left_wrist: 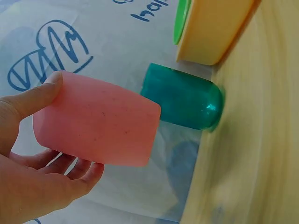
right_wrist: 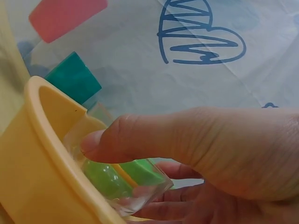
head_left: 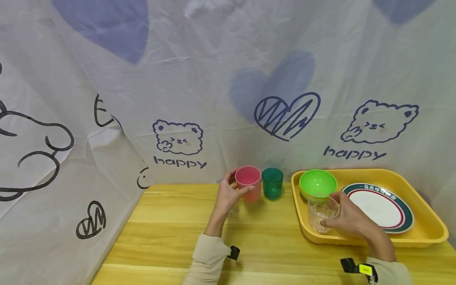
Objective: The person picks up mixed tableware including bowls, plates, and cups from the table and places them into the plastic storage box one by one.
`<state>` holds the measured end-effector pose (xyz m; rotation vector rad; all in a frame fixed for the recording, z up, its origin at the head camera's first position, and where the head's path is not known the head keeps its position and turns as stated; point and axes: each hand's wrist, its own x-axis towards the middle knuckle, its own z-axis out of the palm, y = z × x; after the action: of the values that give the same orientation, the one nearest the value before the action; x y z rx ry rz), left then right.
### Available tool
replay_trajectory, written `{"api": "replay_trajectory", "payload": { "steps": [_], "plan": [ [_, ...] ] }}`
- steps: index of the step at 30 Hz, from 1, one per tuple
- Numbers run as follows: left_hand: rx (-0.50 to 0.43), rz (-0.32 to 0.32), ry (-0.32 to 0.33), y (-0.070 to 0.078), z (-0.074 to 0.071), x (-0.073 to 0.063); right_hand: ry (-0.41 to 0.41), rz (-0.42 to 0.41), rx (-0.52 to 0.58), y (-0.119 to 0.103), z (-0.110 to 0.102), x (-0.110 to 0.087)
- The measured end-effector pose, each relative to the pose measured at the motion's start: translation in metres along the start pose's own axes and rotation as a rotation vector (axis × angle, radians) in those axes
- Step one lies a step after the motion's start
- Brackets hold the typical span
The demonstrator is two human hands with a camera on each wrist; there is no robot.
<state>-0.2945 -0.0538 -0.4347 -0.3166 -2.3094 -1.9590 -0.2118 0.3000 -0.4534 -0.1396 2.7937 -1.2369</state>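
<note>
My left hand (head_left: 228, 194) grips a pink cup (head_left: 252, 190) by its sides, thumb on the near side. In the left wrist view the pink cup (left_wrist: 98, 121) is off the wooden surface, in front of a green cup (left_wrist: 182, 98). That green cup (head_left: 272, 184) stands upright on the table, just right of the pink one. My right hand (head_left: 350, 215) holds a clear cup (head_left: 320, 217) between thumb and fingers, over the left part of a yellow tray (head_left: 427, 233). Through the clear cup, green shows in the right wrist view.
Inside the tray, stacked bowls (head_left: 318, 183), the top one green, stand at the back left. A white plate (head_left: 377, 208) with a dark green and red rim lies to their right. A printed cloth (head_left: 213, 99) hangs behind the wooden table (head_left: 160, 229).
</note>
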Motion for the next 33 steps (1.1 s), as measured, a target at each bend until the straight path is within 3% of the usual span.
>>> {"api": "replay_trajectory", "payload": {
  "steps": [8,17,22,33],
  "plan": [
    [-0.006,0.034,-0.029,0.015,-0.004,-0.002,-0.003,-0.023,-0.007,0.001,-0.001,-0.003],
    [-0.064,0.076,-0.059,0.027,-0.003,-0.001,-0.026,0.042,-0.029,-0.006,-0.014,-0.007],
    [-0.089,0.11,-0.071,0.033,-0.002,-0.001,0.039,-0.007,0.007,-0.013,-0.019,-0.01],
    [-0.162,0.111,-0.133,0.038,0.005,-0.007,0.169,-0.113,0.068,-0.027,-0.024,-0.013]
  ]
}}
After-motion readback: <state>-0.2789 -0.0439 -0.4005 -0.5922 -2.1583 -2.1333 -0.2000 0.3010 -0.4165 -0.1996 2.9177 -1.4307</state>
